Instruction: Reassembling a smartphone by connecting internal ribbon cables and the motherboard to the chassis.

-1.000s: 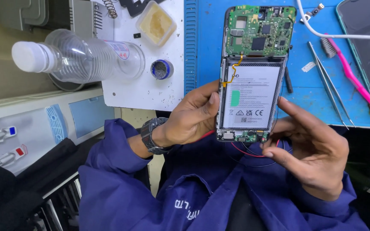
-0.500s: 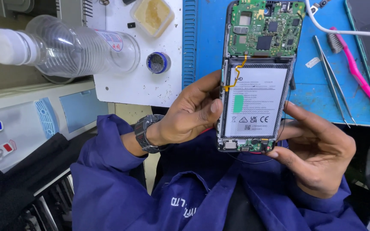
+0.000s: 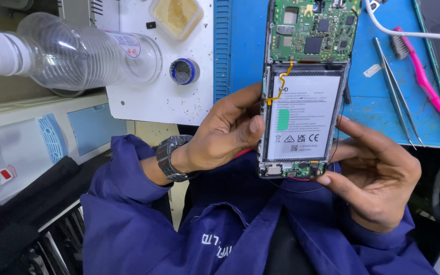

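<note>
left hand (image 3: 220,135): closed on left edge of opened phone (image 3: 304,89), thumb pressed on battery's left side; wristwatch (image 3: 169,158) worn at wrist.
right hand (image 3: 378,175): closed on phone's lower right corner, index fingertip held at bottom edge, other fingers curled behind the right side.
opened phone: back cover off, held upright between both hands above the lap, top end over the blue mat (image 3: 367,97); green circuit board (image 3: 314,30) exposed at top, white battery (image 3: 301,117) below it, small board at bottom.
wires: thin red and black wires seen under phone's bottom edge.
tweezers (image 3: 395,94): laid on blue mat, right of phone, apart from it.
pink brush (image 3: 423,81): laid right of tweezers.
white cable (image 3: 413,33): run across mat's top right.
white tabletop (image 3: 154,102): left of mat; small round blue pot (image 3: 184,71) and tray of yellowish stuff (image 3: 176,15) placed on it.
clear plastic bottle (image 3: 72,51): lying on its side, left of pot.
</note>
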